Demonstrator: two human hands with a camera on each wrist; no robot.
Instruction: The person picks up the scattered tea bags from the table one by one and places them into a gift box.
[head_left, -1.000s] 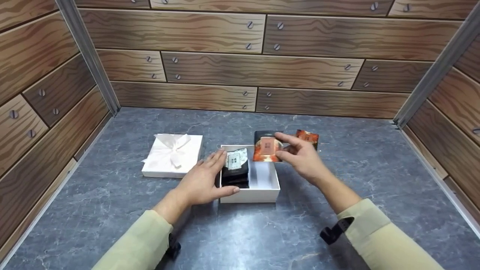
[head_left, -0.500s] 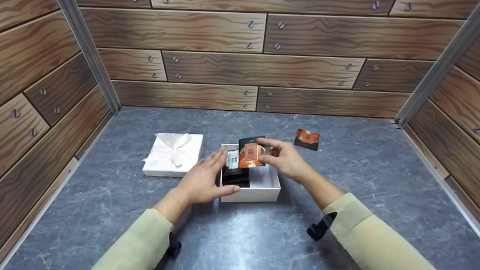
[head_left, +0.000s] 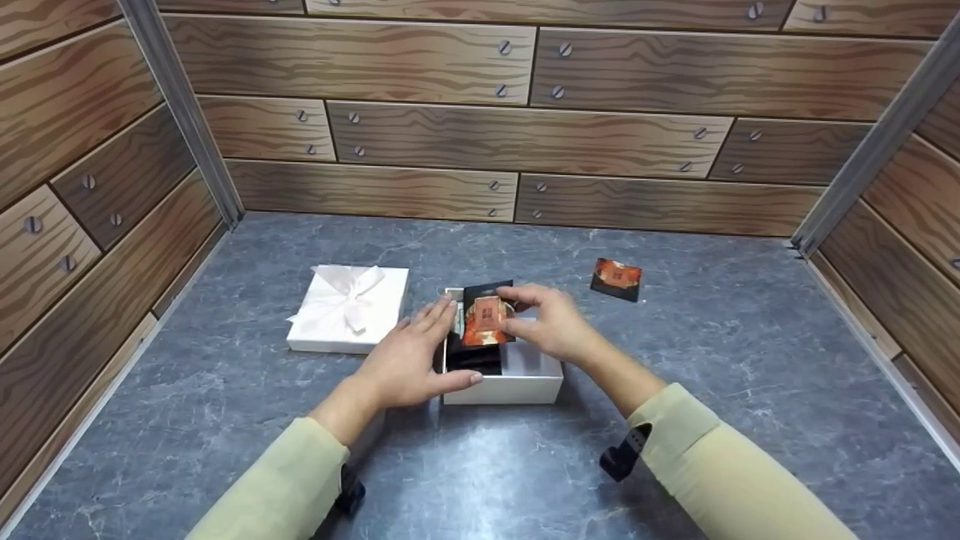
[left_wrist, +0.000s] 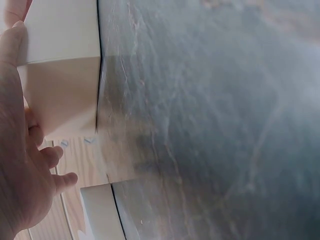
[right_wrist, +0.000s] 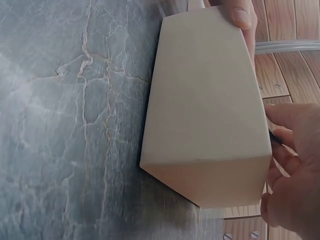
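A white box (head_left: 510,391) without its lid stands mid-table, with dark packets (head_left: 474,358) in its left part. Along its left side lies my left hand (head_left: 405,364), the fingers fairly straight and the thumb over the front rim; the left wrist view shows this hand (left_wrist: 22,150) against the box (left_wrist: 62,95). My right hand (head_left: 551,324) pinches an orange-and-black sachet (head_left: 486,315) by its right edge, above the left part of the box. In the right wrist view the box wall (right_wrist: 205,95) hides most of the sachet from the right hand (right_wrist: 300,165).
A white lid (head_left: 337,315) with a pale ribbon bow (head_left: 352,298) lies to the left of the box. Another orange-and-black sachet (head_left: 616,280) lies on the grey marbled table (head_left: 720,315) at the back right. Wood-patterned walls (head_left: 420,139) enclose the back and sides.
My right hand has carried the sachet left and slightly nearer, from over the box's right rear to over the packets in its left part. The left hand has stayed against the box.
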